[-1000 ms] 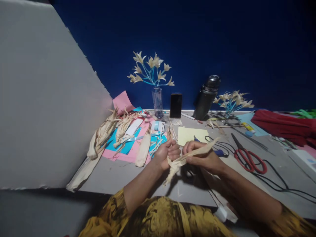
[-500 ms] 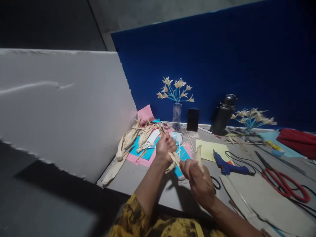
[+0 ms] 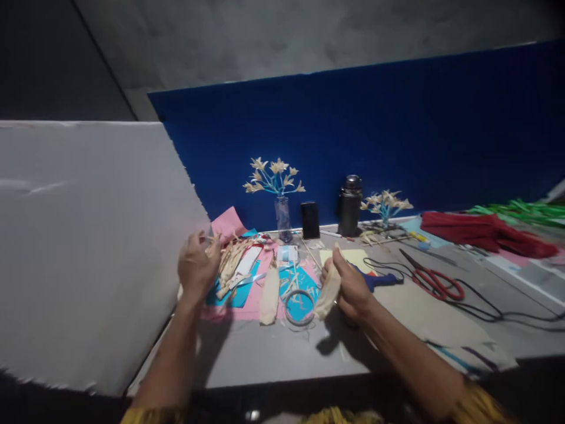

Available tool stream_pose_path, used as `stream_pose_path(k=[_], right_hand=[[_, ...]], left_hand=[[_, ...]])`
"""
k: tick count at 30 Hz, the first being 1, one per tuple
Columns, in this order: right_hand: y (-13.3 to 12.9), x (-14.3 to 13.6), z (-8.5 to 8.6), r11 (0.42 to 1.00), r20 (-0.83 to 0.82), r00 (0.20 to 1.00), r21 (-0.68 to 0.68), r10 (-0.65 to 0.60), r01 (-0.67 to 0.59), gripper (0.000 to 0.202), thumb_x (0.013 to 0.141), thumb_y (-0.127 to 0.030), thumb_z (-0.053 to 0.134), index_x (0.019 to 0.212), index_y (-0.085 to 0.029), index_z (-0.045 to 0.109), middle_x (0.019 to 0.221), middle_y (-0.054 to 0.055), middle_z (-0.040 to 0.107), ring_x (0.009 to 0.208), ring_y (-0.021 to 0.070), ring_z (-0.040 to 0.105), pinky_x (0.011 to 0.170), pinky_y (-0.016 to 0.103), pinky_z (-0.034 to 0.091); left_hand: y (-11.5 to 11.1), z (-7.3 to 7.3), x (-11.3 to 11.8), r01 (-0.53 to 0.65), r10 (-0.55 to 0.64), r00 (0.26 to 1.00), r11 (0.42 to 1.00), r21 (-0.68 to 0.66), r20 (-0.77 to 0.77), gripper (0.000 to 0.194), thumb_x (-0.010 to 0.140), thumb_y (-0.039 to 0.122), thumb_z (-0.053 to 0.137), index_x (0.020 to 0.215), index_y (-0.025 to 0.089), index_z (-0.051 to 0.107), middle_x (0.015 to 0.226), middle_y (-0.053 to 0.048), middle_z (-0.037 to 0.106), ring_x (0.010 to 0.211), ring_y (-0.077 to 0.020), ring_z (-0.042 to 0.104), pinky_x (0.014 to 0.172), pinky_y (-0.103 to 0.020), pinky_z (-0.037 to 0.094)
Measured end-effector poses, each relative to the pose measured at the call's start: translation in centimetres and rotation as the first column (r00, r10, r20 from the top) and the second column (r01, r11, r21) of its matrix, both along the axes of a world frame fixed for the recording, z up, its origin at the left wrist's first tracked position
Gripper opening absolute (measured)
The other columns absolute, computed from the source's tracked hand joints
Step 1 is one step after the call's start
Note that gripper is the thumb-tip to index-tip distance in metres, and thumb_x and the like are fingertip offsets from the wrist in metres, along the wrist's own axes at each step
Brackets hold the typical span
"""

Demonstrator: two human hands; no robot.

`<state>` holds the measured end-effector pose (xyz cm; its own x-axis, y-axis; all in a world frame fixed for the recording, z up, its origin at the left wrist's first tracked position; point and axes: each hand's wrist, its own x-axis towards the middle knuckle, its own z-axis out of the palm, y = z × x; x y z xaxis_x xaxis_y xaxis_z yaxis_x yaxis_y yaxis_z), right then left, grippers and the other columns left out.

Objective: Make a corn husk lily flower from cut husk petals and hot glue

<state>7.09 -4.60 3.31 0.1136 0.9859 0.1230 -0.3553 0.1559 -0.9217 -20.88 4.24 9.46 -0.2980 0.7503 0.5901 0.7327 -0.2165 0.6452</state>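
Note:
In the head view, my right hand (image 3: 353, 290) is closed around a pale strip of dried husk (image 3: 328, 297), which hangs at a slant over the table's front part. My left hand (image 3: 196, 272) is over at the left, by the white panel, with its fingers curled. Pale tips show beside those fingers, but I cannot make out what they grip. Just right of it lies a pile of dried husks (image 3: 230, 262). Between the hands, a broad husk piece (image 3: 269, 297) and a grey roll of tape (image 3: 299, 307) rest near pink and blue paper sheets (image 3: 304, 294).
A blue glue gun (image 3: 383, 281) and red-handled scissors (image 3: 439, 284) lie on the right, with black cords. Behind stand a glass vase (image 3: 283, 219) of husk flowers, a phone (image 3: 309, 220) and a dark flask (image 3: 350, 206). A white panel (image 3: 88, 247) borders the left.
My hands have moved apart: the left went left towards the panel, carrying off the husk bundle it gripped. The right still grips its strip. The view has turned right, uncovering the tape roll.

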Motion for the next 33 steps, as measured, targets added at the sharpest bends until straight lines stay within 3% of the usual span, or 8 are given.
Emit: stream_pose_path(k=[2,5,6,12,21,24,28,33], right_hand=[[0.8,0.2,0.3,0.995,-0.003,0.997,-0.062,-0.074,0.074,0.062,0.073,-0.081,0.059,0.061,-0.023,0.042,0.052,-0.006,0.036,0.048,0.0116,0.035,0.047,0.026,0.032],[1.9,0.9,0.8,0.978,0.219,0.959,-0.065,-0.18,0.198,0.063,0.072,-0.082,0.059,0.061,-0.02,0.049,0.052,-0.003,0.044,0.05,0.0125,0.04,0.049,0.027,0.033],[2.2,1.4,0.9,0.974,0.299,0.933,-0.039,-0.203,0.225,0.064,0.074,-0.082,0.057,0.061,-0.019,0.05,0.052,-0.002,0.045,0.051,0.0128,0.041,0.049,0.027,0.033],[4.2,4.4,0.1,0.997,0.379,0.923,0.071,-0.064,0.04,0.054,0.078,-0.07,0.062,0.073,-0.017,0.059,0.062,-0.001,0.055,0.056,0.0129,0.047,0.052,0.024,0.037],[5.9,5.3,-3.5,0.981,0.552,0.812,0.133,-0.191,0.14,0.028,0.082,-0.039,0.065,0.065,-0.019,0.055,0.059,-0.004,0.046,0.056,0.0124,0.041,0.051,0.023,0.032],[6.2,6.2,-4.5,0.977,0.547,0.811,0.139,-0.209,0.159,0.027,0.082,-0.04,0.067,0.068,-0.019,0.057,0.061,-0.004,0.049,0.058,0.0132,0.042,0.053,0.024,0.034],[6.2,7.0,-5.5,0.998,0.503,0.864,0.06,0.0,-0.034,0.028,0.081,-0.044,0.069,0.083,-0.017,0.066,0.071,-0.001,0.061,0.063,0.0152,0.05,0.058,0.025,0.04],[6.4,7.2,-6.1,0.999,0.521,0.853,0.022,0.019,-0.036,0.029,0.075,-0.042,0.076,0.082,-0.018,0.063,0.072,-0.002,0.061,0.064,0.0147,0.052,0.057,0.025,0.041]], left_hand=[[-2.2,-1.1,5.3,0.384,-0.362,0.913,0.918,-0.098,0.189,0.034,0.078,0.046,0.065,0.095,0.017,0.064,0.094,-0.01,0.069,0.089,-0.0259,0.064,0.079,-0.036,0.05],[-4.8,-3.4,13.0,0.879,-0.647,0.476,0.374,-0.295,0.596,0.038,0.076,0.053,0.067,0.083,0.016,0.064,0.077,-0.007,0.066,0.073,-0.0217,0.063,0.063,-0.031,0.049],[-5.2,-4.1,14.9,0.908,-0.628,0.411,0.345,-0.237,0.661,0.036,0.072,0.05,0.074,0.079,0.017,0.061,0.072,-0.003,0.062,0.068,-0.0184,0.06,0.06,-0.028,0.047],[-3.6,-6.4,18.6,0.907,-0.584,0.322,0.415,-0.067,0.745,0.04,0.073,0.051,0.075,0.066,0.017,0.055,0.06,0.003,0.052,0.054,-0.0101,0.043,0.052,-0.023,0.033],[-1.5,-9.4,19.2,0.655,-0.556,0.685,0.753,-0.063,0.47,0.027,0.083,0.027,0.066,0.062,0.019,0.051,0.058,0.005,0.044,0.058,-0.0119,0.036,0.057,-0.026,0.025],[-0.9,-10.0,19.4,0.77,-0.56,0.533,0.632,-0.089,0.635,0.019,0.08,0.031,0.071,0.073,0.017,0.06,0.064,0.003,0.05,0.061,-0.0117,0.041,0.059,-0.024,0.03],[0.1,-10.4,19.1,0.966,-0.365,0.063,0.255,0.035,0.929,0.029,0.074,0.035,0.078,0.09,0.012,0.067,0.075,-0.003,0.062,0.066,-0.0135,0.055,0.066,-0.026,0.042],[0.3,-10.4,19.0,0.972,-0.2,-0.098,0.193,0.137,0.975,0.03,0.068,0.03,0.083,0.084,0.01,0.068,0.073,-0.007,0.066,0.066,-0.0154,0.062,0.068,-0.027,0.047]])
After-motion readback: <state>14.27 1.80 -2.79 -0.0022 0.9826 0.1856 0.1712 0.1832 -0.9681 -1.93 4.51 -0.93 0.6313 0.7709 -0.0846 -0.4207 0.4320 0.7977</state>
